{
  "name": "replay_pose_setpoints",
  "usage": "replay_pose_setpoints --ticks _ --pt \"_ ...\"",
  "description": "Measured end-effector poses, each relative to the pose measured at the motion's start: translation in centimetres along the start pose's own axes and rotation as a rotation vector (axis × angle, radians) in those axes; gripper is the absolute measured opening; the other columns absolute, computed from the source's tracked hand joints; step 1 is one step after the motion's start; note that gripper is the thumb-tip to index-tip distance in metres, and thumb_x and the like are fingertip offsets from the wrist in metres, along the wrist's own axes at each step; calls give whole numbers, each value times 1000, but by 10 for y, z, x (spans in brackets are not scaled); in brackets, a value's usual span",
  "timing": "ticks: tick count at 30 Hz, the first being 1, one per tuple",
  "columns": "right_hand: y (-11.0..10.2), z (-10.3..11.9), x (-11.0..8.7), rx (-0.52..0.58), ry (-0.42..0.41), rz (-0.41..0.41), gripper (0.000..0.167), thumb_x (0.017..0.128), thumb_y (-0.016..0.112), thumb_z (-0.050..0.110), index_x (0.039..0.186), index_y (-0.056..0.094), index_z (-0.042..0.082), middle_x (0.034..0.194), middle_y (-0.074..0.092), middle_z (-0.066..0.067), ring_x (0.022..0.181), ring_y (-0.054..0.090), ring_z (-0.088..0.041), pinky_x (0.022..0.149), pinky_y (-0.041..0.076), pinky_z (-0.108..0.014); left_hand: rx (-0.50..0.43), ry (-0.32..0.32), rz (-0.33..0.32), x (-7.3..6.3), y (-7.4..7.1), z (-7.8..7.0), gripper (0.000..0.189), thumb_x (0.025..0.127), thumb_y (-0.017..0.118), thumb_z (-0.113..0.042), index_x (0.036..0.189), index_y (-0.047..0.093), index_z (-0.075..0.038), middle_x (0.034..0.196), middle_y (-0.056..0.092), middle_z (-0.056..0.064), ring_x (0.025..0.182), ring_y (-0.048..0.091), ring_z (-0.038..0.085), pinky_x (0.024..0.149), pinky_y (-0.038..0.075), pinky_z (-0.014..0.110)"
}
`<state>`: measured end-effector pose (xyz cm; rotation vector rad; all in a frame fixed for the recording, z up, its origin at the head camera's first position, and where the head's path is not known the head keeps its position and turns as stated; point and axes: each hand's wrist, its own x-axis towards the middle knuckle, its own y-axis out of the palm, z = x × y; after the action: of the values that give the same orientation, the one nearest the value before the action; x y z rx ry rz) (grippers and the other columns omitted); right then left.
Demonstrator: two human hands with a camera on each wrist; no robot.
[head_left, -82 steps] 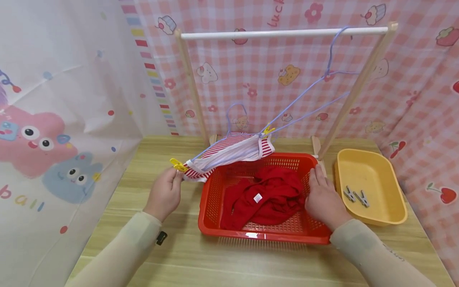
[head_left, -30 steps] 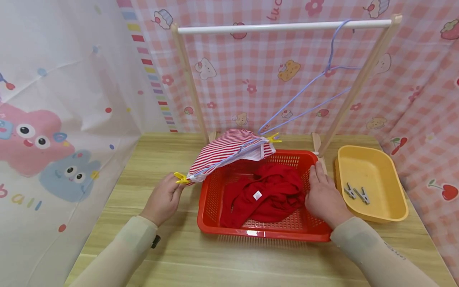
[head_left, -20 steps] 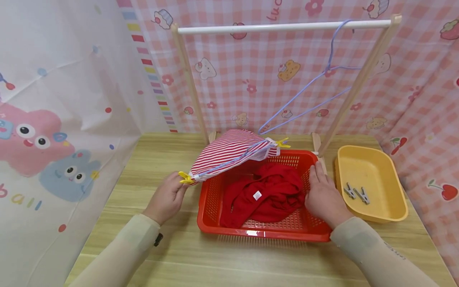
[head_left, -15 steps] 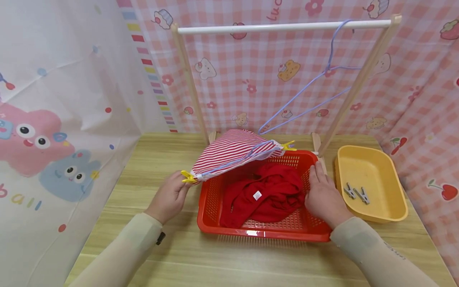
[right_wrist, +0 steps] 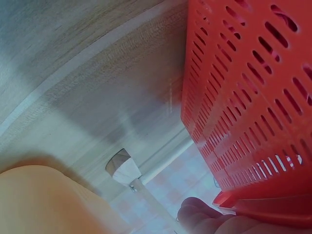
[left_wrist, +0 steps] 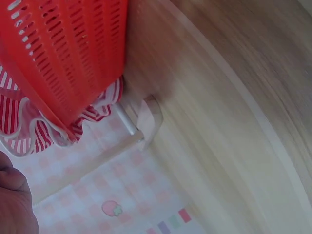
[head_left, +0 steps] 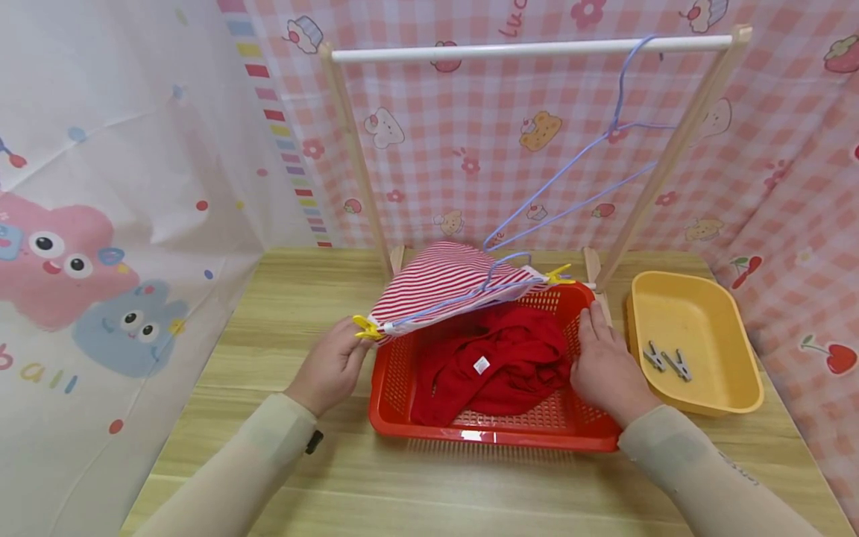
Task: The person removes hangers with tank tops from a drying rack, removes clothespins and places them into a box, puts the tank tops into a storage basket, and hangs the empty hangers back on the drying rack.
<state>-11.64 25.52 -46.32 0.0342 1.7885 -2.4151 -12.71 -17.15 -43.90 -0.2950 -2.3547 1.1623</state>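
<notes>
My left hand (head_left: 329,367) pinches the left end of a blue clothes hanger (head_left: 443,300), right by a yellow clothespin (head_left: 367,327). A red-and-white striped garment (head_left: 429,285) is clipped along that hanger, with another yellow clothespin (head_left: 560,275) at its right end. The garment slants over the back left of a red perforated basket (head_left: 493,435), its ruffled edge (left_wrist: 31,124) showing past the basket in the left wrist view. My right hand (head_left: 607,365) rests on the basket's right rim with straight fingers. Inside the basket lies a crumpled red garment (head_left: 496,373).
Behind the basket stands a drying rack with a white rod (head_left: 510,51) and wooden posts. Another blue hanger (head_left: 557,179) hooks on the rod's right end. A yellow tray (head_left: 711,335) holds two grey clothespins (head_left: 676,365). Printed curtains enclose the wooden table (head_left: 268,298).
The left hand has drawn the striped garment and its hanger rightward over the basket, tilting them so the striped front and hook show. The right hand has stayed on the rim.
</notes>
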Motion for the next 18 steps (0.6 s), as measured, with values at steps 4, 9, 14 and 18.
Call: replay_pose_setpoints --ticks 4,9,14,18 --pt "0 -1 0 8 -4 -8 81 96 57 12 160 16 -15 171 5 -34 147 28 -61 122 28 -69 -20 4 0 1 1 -6 22 109 56 -17 122 73 -11 125 71 6 116 66 24 102 56 50" --pt "-1 -1 1 48 8 4 82 96 55 12 161 12 -15 171 3 -35 149 25 -62 123 25 -69 -42 40 -21 3 3 -13 17 107 57 -11 111 73 -8 123 72 9 115 68 26 101 56 50" --pt "-2 -4 2 155 34 -1 87 96 55 11 162 5 -14 171 -1 -36 153 18 -61 124 22 -69 -79 48 -16 4 3 -20 25 106 57 -10 126 73 -6 129 72 12 121 68 29 106 55 52" --pt "-4 -11 2 326 81 -21 87 97 53 11 163 -1 -11 167 14 -40 150 29 -58 121 28 -71 -99 52 2 4 5 -22 22 106 57 -10 120 74 -6 126 73 11 118 68 29 105 55 52"
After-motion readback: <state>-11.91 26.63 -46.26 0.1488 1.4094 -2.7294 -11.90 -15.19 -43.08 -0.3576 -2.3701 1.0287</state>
